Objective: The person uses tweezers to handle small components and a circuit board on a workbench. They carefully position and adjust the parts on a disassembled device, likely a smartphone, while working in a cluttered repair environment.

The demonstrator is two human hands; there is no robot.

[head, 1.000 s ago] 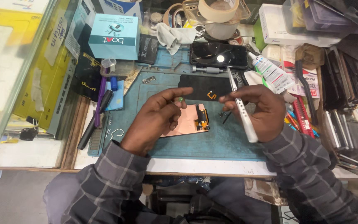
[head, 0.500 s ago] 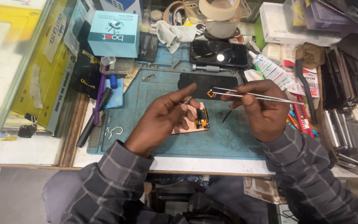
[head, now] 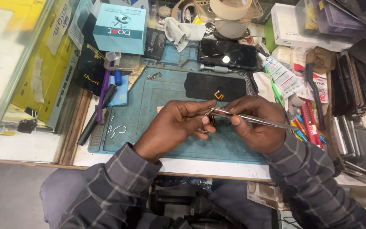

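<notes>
My right hand [head: 257, 127] holds metal tweezers [head: 255, 119] level, with the tips pointing left. My left hand [head: 176, 125] has thumb and forefinger pinched together right at the tweezers' tips, on something too small to make out. Both hands meet over a copper-coloured phone body [head: 211, 124] lying on the blue work mat [head: 157, 99]. The hands hide nearly all of the phone body. Just beyond them lies a black screen panel [head: 217, 87] with a small orange mark.
A dark phone [head: 227, 54] lies at the back of the mat beside a screwdriver [head: 217, 68]. A teal box [head: 119, 27], a grey cloth [head: 183, 29], a tape roll [head: 230, 8], a glue tube [head: 280, 74], pens [head: 106, 95] and stacked parts [head: 352, 127] crowd the edges.
My right hand has swung the tweezers from upright to level, pointing left. Both hands have closed in together and now cover the phone body.
</notes>
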